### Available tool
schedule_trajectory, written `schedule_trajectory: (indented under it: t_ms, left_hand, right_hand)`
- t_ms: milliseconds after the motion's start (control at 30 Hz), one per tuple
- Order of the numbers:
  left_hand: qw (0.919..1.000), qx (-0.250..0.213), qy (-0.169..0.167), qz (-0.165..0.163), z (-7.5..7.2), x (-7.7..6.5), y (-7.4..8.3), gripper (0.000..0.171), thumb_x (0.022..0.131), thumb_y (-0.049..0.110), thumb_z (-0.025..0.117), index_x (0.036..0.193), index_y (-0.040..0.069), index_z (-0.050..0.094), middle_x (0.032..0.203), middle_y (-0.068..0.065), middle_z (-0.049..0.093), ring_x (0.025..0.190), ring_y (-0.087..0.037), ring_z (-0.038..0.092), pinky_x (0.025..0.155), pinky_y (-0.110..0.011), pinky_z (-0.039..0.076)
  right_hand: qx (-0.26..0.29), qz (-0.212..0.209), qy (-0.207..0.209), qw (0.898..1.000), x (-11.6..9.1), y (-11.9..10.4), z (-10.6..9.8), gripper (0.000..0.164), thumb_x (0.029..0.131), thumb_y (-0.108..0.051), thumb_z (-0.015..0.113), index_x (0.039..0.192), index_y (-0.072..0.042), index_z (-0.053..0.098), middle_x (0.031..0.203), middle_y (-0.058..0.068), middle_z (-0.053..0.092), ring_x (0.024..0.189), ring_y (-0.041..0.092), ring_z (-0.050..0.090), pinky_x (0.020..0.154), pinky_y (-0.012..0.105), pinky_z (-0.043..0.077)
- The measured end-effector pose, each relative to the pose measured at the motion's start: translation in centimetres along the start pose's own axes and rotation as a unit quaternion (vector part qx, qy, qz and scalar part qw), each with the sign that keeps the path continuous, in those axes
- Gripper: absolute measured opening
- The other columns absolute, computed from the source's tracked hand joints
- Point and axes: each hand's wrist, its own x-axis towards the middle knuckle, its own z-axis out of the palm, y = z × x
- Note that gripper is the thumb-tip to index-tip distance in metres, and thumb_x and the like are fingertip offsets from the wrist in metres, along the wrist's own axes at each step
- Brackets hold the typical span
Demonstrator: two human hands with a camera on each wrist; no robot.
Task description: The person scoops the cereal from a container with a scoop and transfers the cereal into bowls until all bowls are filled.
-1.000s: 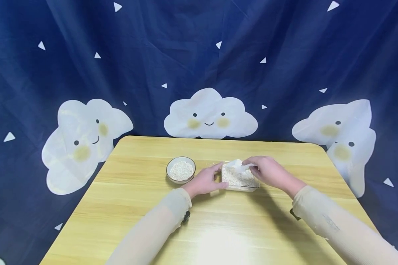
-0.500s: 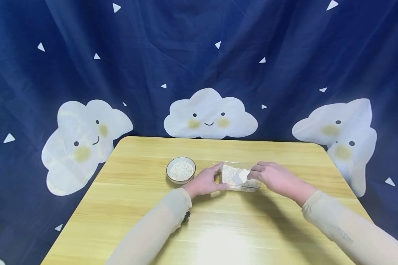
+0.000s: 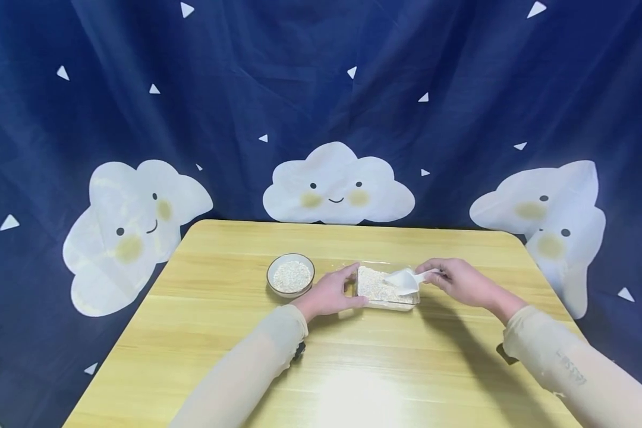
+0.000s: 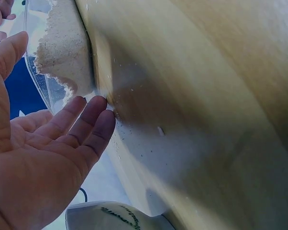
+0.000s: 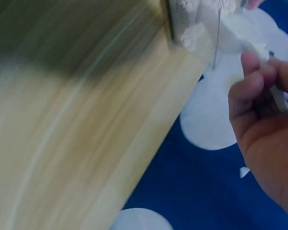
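Note:
A clear rectangular container [image 3: 387, 305] of pale, oat-like flakes [image 3: 373, 284] stands on the wooden table. My left hand [image 3: 329, 293] rests at its left end, with thumb and fingers spread towards the two corners. In the left wrist view the fingers [image 4: 94, 112] are nearly straight, their tips by the container's edge. My right hand [image 3: 460, 282] pinches the handle of a white scoop [image 3: 405, 280] at the container's right side. The scoop's bowl lies over the flakes; whether it holds any is unclear. In the right wrist view the fingers curl round the handle [image 5: 282, 98].
A dark-rimmed round bowl [image 3: 291, 289] with similar flakes stands left of the container, close to my left wrist. Stray flakes [image 4: 160, 130] lie on the table [image 3: 235, 333]. A blue cloth [image 3: 321, 107] with clouds hangs behind the table's far edge.
The scoop has moved right and turned, so its bowl now shows at the container's right part. My right hand has shifted right. The left hand stays at the container.

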Motion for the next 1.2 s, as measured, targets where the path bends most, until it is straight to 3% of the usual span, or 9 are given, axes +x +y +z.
schedule_trajectory:
  t_ms: [100,233,467,600,733,833,933,1200]
  left_hand:
    - [1.0,-0.005,-0.006,-0.001,-0.1,-0.1,0.1,0.101,0.095,0.058,0.075,0.173,0.024,0.02,0.163,-0.01,0.054,0.138,-0.034,0.063,0.122,-0.049,0.048]
    - [0.9999,-0.011,-0.009,-0.001,-0.5,-0.2,0.2,0.101,0.095,0.058,0.075,0.173,0.023,0.021,0.162,-0.008,0.055,0.136,-0.033,0.064,0.12,-0.048,0.049]
    - [0.9998,-0.017,-0.007,0.001,-0.6,-0.4,0.1,0.101,0.094,0.056,0.077,0.172,0.021,0.023,0.159,-0.007,0.058,0.126,-0.026,0.066,0.112,-0.043,0.054]
    - [0.9998,-0.02,-0.002,-0.001,-0.5,-0.3,0.0,0.1,0.094,0.055,0.078,0.172,0.023,0.024,0.157,-0.005,0.06,0.12,-0.021,0.066,0.105,-0.037,0.056]
    - [0.9998,-0.016,0.0,0.007,-0.4,-0.2,-0.1,0.098,0.094,0.055,0.077,0.171,0.022,0.026,0.154,-0.007,0.062,0.116,-0.02,0.067,0.101,-0.034,0.056]
    - [0.9998,-0.017,0.0,0.01,-0.4,-0.2,-0.1,0.098,0.094,0.055,0.077,0.171,0.022,0.027,0.154,-0.007,0.062,0.115,-0.02,0.068,0.1,-0.033,0.056]
    - [0.9998,-0.016,0.0,0.01,-0.4,-0.1,-0.1,0.097,0.094,0.054,0.077,0.171,0.022,0.027,0.154,-0.007,0.062,0.115,-0.02,0.068,0.1,-0.033,0.056]
    - [0.9999,-0.012,-0.003,0.006,-0.5,-0.2,0.1,0.096,0.095,0.055,0.076,0.171,0.023,0.027,0.154,-0.006,0.062,0.117,-0.02,0.067,0.101,-0.033,0.056]
  right_hand:
    - [0.086,0.071,-0.036,0.993,-0.1,0.7,-0.1,0.021,0.108,-0.014,0.063,0.125,-0.005,0.073,0.091,0.004,0.07,0.075,0.013,0.063,0.063,0.025,0.054]
    - [0.139,0.119,-0.055,0.982,-0.1,1.2,0.2,0.028,0.108,-0.021,0.064,0.13,-0.005,0.07,0.078,0.002,0.057,0.063,0.013,0.051,0.053,0.024,0.043]
    - [0.117,0.108,-0.034,0.987,0.0,1.1,1.1,0.034,0.104,-0.023,0.068,0.132,-0.004,0.07,0.102,0.012,0.074,0.077,0.018,0.063,0.063,0.027,0.054]
    - [0.157,0.134,-0.03,0.978,-0.2,1.5,1.4,0.036,0.104,-0.023,0.069,0.134,-0.004,0.068,0.083,0.008,0.065,0.067,0.015,0.058,0.058,0.028,0.052]
    - [0.188,0.115,-0.009,0.975,-0.6,2.3,1.5,0.041,0.101,-0.017,0.073,0.139,-0.002,0.065,0.076,0.006,0.06,0.059,0.011,0.054,0.051,0.027,0.048]
    - [0.205,0.095,0.006,0.974,-0.7,2.7,1.6,0.039,0.099,-0.013,0.075,0.135,-0.001,0.067,0.08,0.005,0.062,0.059,0.009,0.054,0.05,0.026,0.048]
    - [0.221,0.099,0.009,0.97,-0.9,2.9,1.7,0.035,0.099,-0.013,0.075,0.131,0.0,0.069,0.079,0.003,0.062,0.061,0.008,0.054,0.051,0.026,0.049]
    - [0.267,0.112,0.012,0.957,-0.7,3.3,2.6,0.036,0.102,-0.009,0.07,0.134,0.007,0.063,0.092,0.02,0.078,0.076,0.019,0.073,0.069,0.034,0.065]
